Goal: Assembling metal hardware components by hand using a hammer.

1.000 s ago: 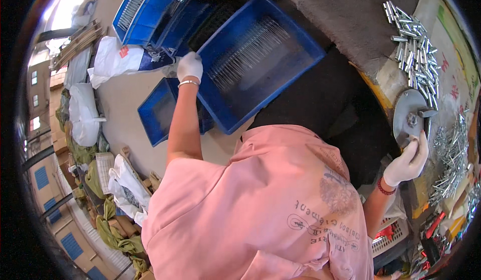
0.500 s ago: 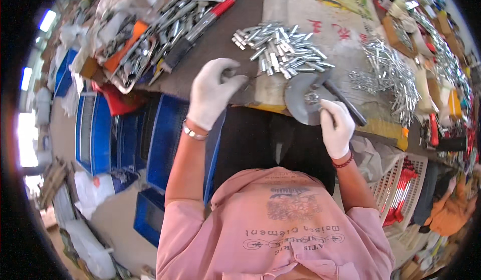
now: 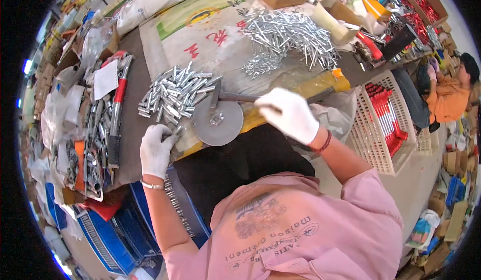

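The left hand (image 3: 158,151), in a white glove, is standing to the left of the round grey disc (image 3: 228,131), its forearm rising steeply and its fingers curling in toward the thumb; whether they are pinching anything, I cannot tell. The right hand (image 3: 290,115), also gloved, is hovering or resting to the right of the disc, palm turning down and fingers pointing toward it, the forearm slanting in from the lower right; its fingertips are hiding what, if anything, they are holding. One hammer (image 3: 238,97) is lying with its head overlapping the disc's far edge and its handle running rightward behind the right hand. One cluster of small metal pieces (image 3: 216,118) is sitting mid-disc, too tiny to count. One pile of silver sleeves (image 3: 175,92), dozens strong, is spreading beyond the disc's left edge, its near end lying just beside the left fingertips. One heap of thin rods (image 3: 293,34), too tangled to count, is lying beyond the disc to the right, well apart from the left hand.
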